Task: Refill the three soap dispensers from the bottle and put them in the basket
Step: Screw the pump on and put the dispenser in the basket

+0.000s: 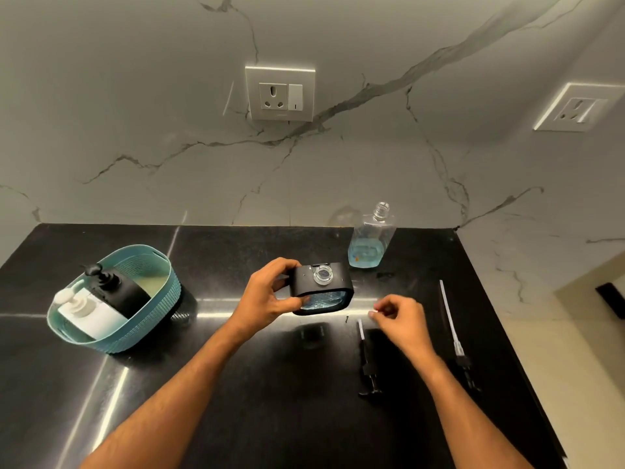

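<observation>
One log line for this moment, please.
left hand holds open black dispenser | right hand reaching at pump | two dispensers in basket | refill bottle uncapped

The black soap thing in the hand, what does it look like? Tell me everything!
The squat black soap dispenser with a clear glass base has a round open neck on top, with no pump fitted. Blue liquid shows through the clear lower part. The left hand grips its side, holding it tilted above the glossy black counter.
</observation>
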